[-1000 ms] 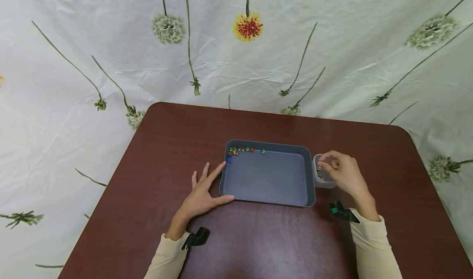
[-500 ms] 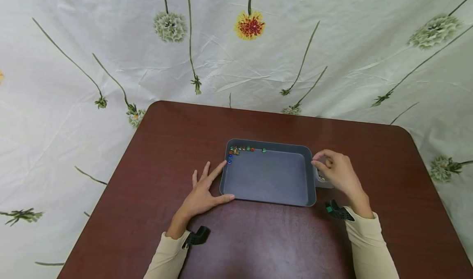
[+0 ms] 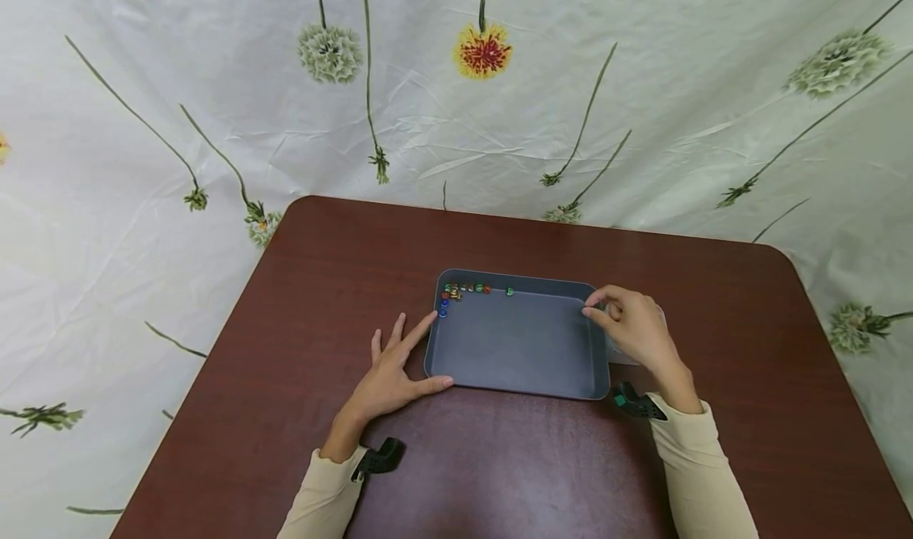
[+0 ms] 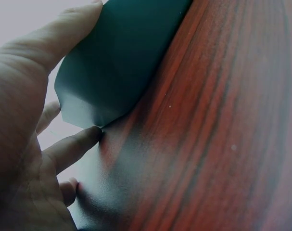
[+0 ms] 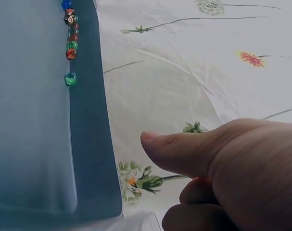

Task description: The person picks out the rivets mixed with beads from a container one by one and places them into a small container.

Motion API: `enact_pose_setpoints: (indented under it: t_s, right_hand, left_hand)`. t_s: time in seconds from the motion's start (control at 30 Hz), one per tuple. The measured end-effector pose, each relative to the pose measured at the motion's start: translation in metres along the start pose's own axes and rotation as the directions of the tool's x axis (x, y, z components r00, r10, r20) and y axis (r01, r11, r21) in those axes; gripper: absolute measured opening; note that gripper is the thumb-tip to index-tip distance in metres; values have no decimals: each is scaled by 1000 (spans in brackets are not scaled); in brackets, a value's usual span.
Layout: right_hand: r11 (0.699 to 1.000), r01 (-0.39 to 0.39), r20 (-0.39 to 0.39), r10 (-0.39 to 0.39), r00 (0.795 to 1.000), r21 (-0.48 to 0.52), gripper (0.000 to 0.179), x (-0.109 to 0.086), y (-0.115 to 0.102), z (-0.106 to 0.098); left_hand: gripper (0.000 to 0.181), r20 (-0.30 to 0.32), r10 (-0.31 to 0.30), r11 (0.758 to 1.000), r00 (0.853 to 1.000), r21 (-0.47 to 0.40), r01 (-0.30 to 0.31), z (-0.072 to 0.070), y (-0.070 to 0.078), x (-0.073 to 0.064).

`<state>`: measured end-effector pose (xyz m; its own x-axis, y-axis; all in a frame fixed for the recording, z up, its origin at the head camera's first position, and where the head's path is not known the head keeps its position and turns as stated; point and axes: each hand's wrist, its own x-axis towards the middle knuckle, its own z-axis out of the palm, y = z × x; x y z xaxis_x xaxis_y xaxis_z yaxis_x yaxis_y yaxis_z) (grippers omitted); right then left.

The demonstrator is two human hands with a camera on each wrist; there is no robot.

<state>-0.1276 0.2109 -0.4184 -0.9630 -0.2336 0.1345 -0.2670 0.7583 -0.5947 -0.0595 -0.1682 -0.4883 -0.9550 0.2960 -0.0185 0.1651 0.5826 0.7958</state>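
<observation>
In the head view, a shallow grey tray (image 3: 521, 349) lies on the table. My left hand (image 3: 385, 376) spreads its fingers along the tray's left end, with the thumb at the near edge and the index finger at the left rim. My right hand (image 3: 635, 329) is over the tray's right rim, thumb and index fingertips pinched together on what seems a small bead, hidden between them. Several coloured beads line the tray's far left corner, with two blue beads (image 3: 444, 308) down the left side. A green bead (image 5: 70, 79) sits apart along the far wall.
A clear plastic container (image 3: 624, 357) stands against the tray's right end, mostly hidden under my right hand. The dark red-brown wooden table (image 3: 499, 460) has its far edge before a white flowered cloth (image 3: 399, 111).
My right hand has moved left, from over the clear container to above the tray's right rim, fingertips still pinched. My left hand has kept its place on the tray.
</observation>
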Motion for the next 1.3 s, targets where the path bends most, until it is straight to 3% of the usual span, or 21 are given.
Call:
enact_pose_setpoints:
  t_s: [0.97,1.3]
  right_hand:
    - [995,61,118,-71,990,84,12,37,-33,30]
    - [991,89,154,-104,983,104,12,56,-46,50]
  left_hand:
    - [100,0,1,1000,1000,1,-1,0,0,-1]
    - [100,-3,-2,1000,1000,-1,2,0,1,0]
